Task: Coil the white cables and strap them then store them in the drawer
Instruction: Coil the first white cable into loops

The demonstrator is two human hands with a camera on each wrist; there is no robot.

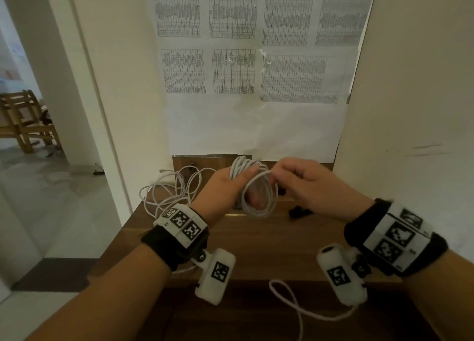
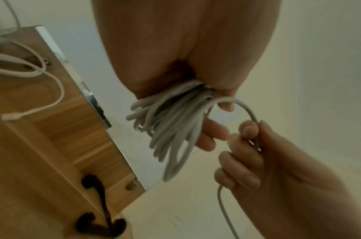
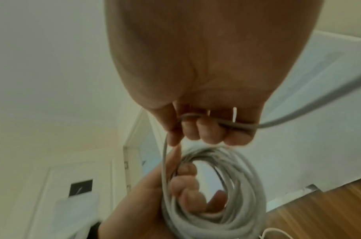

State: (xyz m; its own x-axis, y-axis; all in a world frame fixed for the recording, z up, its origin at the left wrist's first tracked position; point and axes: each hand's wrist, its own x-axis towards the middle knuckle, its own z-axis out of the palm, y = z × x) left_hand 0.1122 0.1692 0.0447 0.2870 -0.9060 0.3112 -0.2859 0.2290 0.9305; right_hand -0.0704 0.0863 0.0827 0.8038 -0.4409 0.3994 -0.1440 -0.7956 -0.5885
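My left hand (image 1: pixel 225 186) grips a coil of white cable (image 1: pixel 259 199) above the wooden desk (image 1: pixel 256 243); the loops (image 2: pixel 171 129) hang from its fist, and in the right wrist view the coil (image 3: pixel 226 202) wraps round its fingers. My right hand (image 1: pixel 302 179) pinches the free strand (image 2: pixel 245 110) right beside the coil, fingers curled round it (image 3: pixel 226 124). The strand's tail (image 1: pixel 295 304) trails down over the desk front. A second white cable (image 1: pixel 169 191) lies loose at the desk's back left, its plug (image 2: pixel 10 116) on the wood.
Black straps (image 1: pixel 298 212) lie on the desk right of the coil, also seen as black straps (image 2: pixel 101 223) in the left wrist view. Papers (image 1: pixel 256 71) hang on the wall behind. White walls stand close on both sides. A wooden chair (image 1: pixel 23 120) stands far left.
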